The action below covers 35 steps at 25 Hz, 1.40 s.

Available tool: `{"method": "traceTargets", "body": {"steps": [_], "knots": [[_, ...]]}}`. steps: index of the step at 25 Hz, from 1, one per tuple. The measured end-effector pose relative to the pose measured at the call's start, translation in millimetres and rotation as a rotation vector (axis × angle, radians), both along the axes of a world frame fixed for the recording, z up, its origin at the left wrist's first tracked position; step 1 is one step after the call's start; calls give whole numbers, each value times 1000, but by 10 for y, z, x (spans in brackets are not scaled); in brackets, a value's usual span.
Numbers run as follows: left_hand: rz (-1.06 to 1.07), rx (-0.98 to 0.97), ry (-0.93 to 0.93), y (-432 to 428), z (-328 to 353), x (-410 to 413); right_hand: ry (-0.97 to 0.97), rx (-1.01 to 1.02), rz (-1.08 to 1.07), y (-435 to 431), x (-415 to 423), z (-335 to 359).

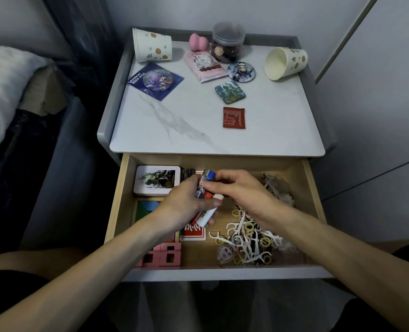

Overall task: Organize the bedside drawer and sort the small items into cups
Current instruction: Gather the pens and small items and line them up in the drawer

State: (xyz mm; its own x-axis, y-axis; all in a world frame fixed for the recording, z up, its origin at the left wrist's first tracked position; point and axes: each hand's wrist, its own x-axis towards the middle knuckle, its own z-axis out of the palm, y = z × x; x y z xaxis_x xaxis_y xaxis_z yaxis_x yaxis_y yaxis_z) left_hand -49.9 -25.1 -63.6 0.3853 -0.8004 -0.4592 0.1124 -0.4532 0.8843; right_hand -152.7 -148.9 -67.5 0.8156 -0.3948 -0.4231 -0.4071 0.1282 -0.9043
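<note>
Both forearms ran out of view at 6 o'clock, and the hands covered the middle of the open drawer (120,195), hiding part of its floor. The print on the bundle of small tubes (202,188) was too blurred to read, and how many tubes it held could not be counted.

The left hand (184,202) had its fingers curled tight round the bundle, a white tube end sticking out toward 6 o'clock and a blue cap toward 12. The right hand (244,195) came in from 3 o'clock with its thumb and fingers narrowed onto the bundle's upper part; which tube they pinched could not be told.

At 3 to 5 o'clock in the drawer lay a tangled pile of floss picks and hair rings (249,238), touching the right wrist. A tin (156,179) sat at 10 o'clock and pink blocks (167,256) at 7, against the front wall.

On the worktop (270,121), the left cup (153,45) lay on its side at 11 o'clock and the right cup (286,62) on its side at 1, both near the raised rim; bare marble lay along the near edge.
</note>
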Motion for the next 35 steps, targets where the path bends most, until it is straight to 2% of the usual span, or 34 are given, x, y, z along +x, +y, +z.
{"method": "traceTargets", "body": {"steps": [4,7,9,11,14,16,20,22,25,30,35], "knots": [[-83,83,-236,-8,-30,19,-17,164,-125,44,-9,-107],[-186,231,-461,50,-59,97,-74,401,-355,-18,14,-268],[-196,288,-500,93,-40,182,-108,527,-482,-91,19,-358],[-107,287,-479,119,7,279,20,420,-493,-127,30,-417],[138,200,-254,119,106,402,219,149,-323,-128,112,-542],[240,159,-105,122,141,444,231,130,-295,-117,226,-577],[312,125,9,98,158,471,256,98,-165,-112,381,-649],[342,109,33,86,170,469,269,19,-110,-73,428,-719],[379,109,4,93,140,480,253,-69,-138,-33,527,-884],[382,123,26,101,70,474,320,-447,-54,-23,546,-1052],[333,138,50,85,11,470,304,-510,1,-65,490,-1056]]}}
